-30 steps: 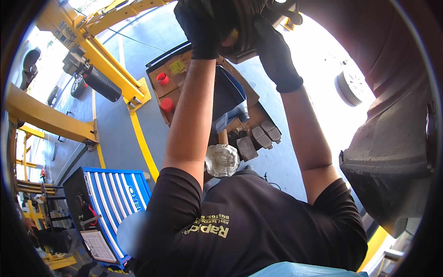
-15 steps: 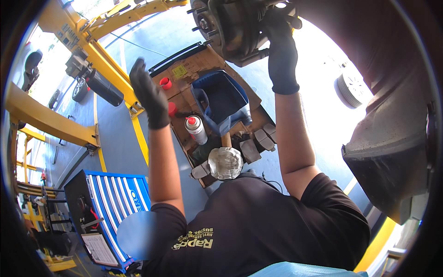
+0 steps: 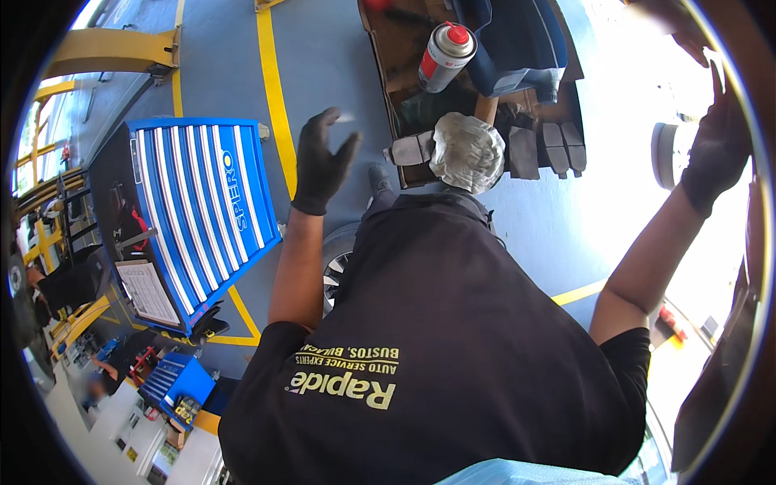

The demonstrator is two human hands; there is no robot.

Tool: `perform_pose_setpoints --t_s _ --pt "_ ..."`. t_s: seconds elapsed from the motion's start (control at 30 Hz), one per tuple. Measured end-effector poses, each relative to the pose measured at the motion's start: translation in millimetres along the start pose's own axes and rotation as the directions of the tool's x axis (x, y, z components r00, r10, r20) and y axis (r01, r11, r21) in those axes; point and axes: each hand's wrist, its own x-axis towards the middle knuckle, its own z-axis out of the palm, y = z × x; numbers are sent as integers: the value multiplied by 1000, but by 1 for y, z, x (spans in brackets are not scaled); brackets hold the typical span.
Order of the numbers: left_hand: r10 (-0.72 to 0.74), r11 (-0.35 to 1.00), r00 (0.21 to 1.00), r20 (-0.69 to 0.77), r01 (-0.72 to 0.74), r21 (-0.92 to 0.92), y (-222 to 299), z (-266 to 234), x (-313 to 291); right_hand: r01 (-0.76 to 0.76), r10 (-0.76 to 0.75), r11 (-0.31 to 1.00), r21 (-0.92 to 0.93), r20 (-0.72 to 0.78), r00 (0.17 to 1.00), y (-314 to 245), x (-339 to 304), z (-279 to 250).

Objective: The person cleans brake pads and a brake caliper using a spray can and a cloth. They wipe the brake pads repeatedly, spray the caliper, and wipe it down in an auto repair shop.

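Observation:
My left hand (image 3: 326,162), in a black glove, is raised over the floor between the blue tool cabinet and a cardboard tray (image 3: 391,97). Its thumb and fingers are apart, and a small pale blur shows by the fingertips. At the far right, my gloved right hand (image 3: 718,149) reaches up against a dark part of the raised vehicle (image 3: 731,311); its fingers are lost in shadow and glare. On the tray are a red-capped spray can (image 3: 444,61), a cut-open blue plastic container (image 3: 525,44), a crumpled whitish round thing (image 3: 467,153) and several grey blocks (image 3: 524,153).
The blue tool cabinet (image 3: 198,218) with a clipboard (image 3: 149,291) on its side stands to the left. A yellow lift arm (image 3: 113,52) is at upper left. A tire (image 3: 664,155) lies beyond my right forearm. Another person (image 3: 105,380) is at lower left.
The view has swung left and down, so the wheel hub has left the picture. My right hand has come away from the hub area to the far right. My left hand is lower.

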Motion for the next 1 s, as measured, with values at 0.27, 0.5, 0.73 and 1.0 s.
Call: perform_pose_setpoints --t_s 0.27,0.5,0.73,1.0 --pt "258 841 790 557 -467 272 57 42 38 -573 564 808 -136 459 686 -42 -272 83" --pt "247 758 695 676 -573 312 55 50 53 -282 414 910 -303 670 617 -57 -308 117" --pt "454 731 697 555 -647 215 62 32 95 23 81 993 -114 819 567 -50 -285 179" --pt "51 966 383 922 -252 51 131 -30 166 -600 85 786 151 934 346 -59 -220 178"
